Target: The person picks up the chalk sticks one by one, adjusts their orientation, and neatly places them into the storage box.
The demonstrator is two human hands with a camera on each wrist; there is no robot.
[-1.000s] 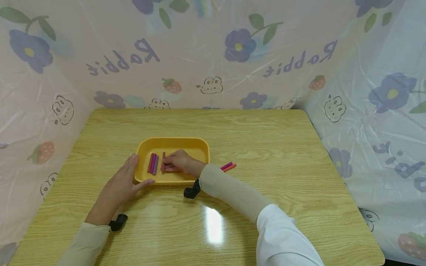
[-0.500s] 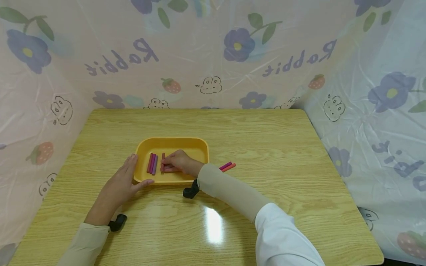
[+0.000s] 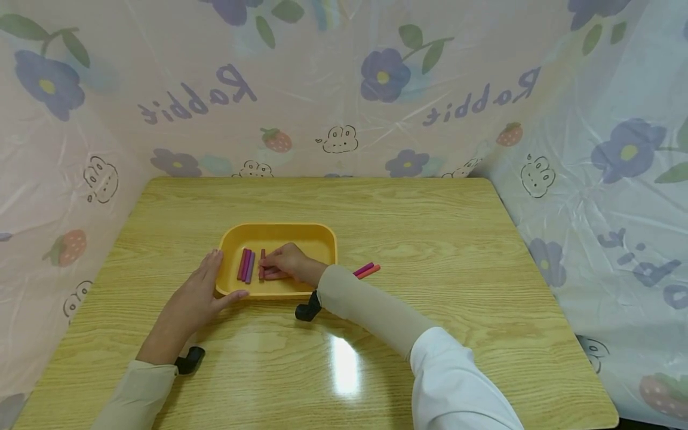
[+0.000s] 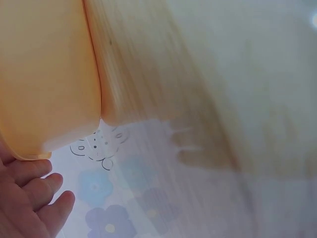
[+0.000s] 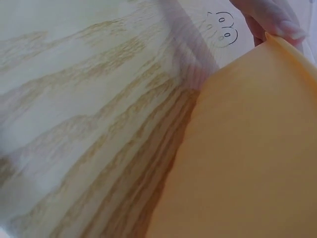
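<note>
A yellow tray (image 3: 314, 242) sits on the wooden table. My left hand (image 3: 188, 310) rests at its left end, fingers extended along the side and thumb on the front rim. In the left wrist view the fingertips (image 4: 52, 186) show just outside the tray's wall. My right hand (image 3: 292, 263) reaches into the tray and pinches a slim dark red stick (image 3: 263, 255). A pinkish stick (image 3: 276, 276) lies crosswise under that hand, partly hidden. Left of it, a dark red stick (image 3: 242, 266), a magenta stick (image 3: 246, 265) and a purple stick (image 3: 250, 266) lie side by side.
Right of the tray, a purple stick (image 3: 364, 269) and a coral stick (image 3: 371, 272) lie on the table (image 3: 430, 239), partly behind the right sleeve (image 3: 376, 310). A printed plastic sheet (image 3: 333, 77) surrounds the table's back and sides.
The dark red stick in my right hand has shifted very slightly left and toward me. My left hand and the tray stay in place.
</note>
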